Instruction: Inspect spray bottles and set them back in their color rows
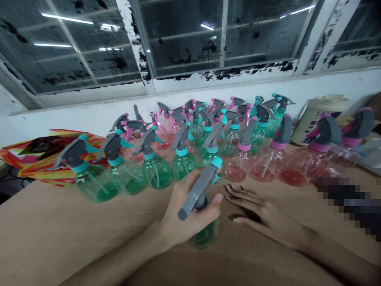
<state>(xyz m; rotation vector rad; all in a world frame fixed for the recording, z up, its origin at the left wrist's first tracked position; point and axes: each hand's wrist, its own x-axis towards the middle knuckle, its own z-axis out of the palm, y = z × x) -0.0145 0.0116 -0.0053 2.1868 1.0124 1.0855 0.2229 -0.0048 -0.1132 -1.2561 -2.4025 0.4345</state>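
Note:
My left hand (pixel 187 222) is wrapped round the neck of a green spray bottle (pixel 206 234) with a grey trigger head and a turquoise nozzle. Part of that bottle is hidden behind the thumb and palm. To its right, my right hand (pixel 258 212) rests on the wooden table (pixel 89 234), fingers stretched out and holding nothing. Just beyond the hands, a front row of spray bottles stands: green ones such as this bottle (pixel 157 174) on the left, and pink ones such as this bottle (pixel 235 169) on the right.
More green and pink bottles crowd behind, close to the white wall (pixel 104 105) below the windows. At the left lies an orange and yellow patterned bag (pixel 53 171). A cream jug (pixel 317 115) stands at the back right. A pixelated dark patch covers the right edge.

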